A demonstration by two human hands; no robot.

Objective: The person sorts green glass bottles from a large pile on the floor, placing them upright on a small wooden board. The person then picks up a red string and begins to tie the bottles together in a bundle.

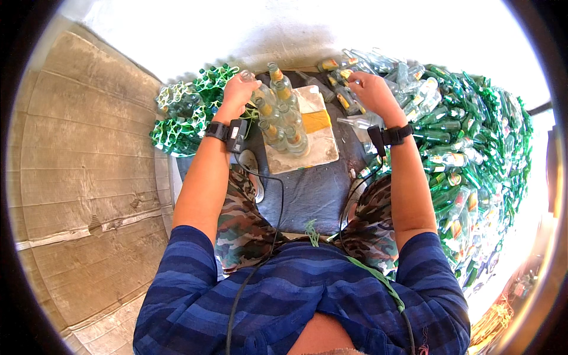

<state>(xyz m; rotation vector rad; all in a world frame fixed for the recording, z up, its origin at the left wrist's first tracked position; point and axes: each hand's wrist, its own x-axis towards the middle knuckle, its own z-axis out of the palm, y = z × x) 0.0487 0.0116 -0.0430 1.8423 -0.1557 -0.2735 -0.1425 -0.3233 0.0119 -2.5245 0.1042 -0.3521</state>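
Observation:
Several clear glass bottles (290, 117) with yellowish neck labels stand upright, close together, on a worn, flat, pale block (321, 144) with a yellow band. At the back left of this group, my left hand (239, 92) is closed around the neck of a clear glass bottle (262, 93). My right hand (370, 88) is over the near edge of the bottle pile at the right, beside clear bottles with yellow labels (344, 98). Its fingers are bent, and a small shiny part shows at the fingertips; whether they grip a bottle cannot be told.
Green and clear bottles (466, 133) lie in a large heap along the right. Bundles of green bottles (208, 88) tied with pale strapping stand at the left, beside a tall cardboard wall (88, 177). Dark matting (306, 199) covers the floor. Cables run from both wrist devices.

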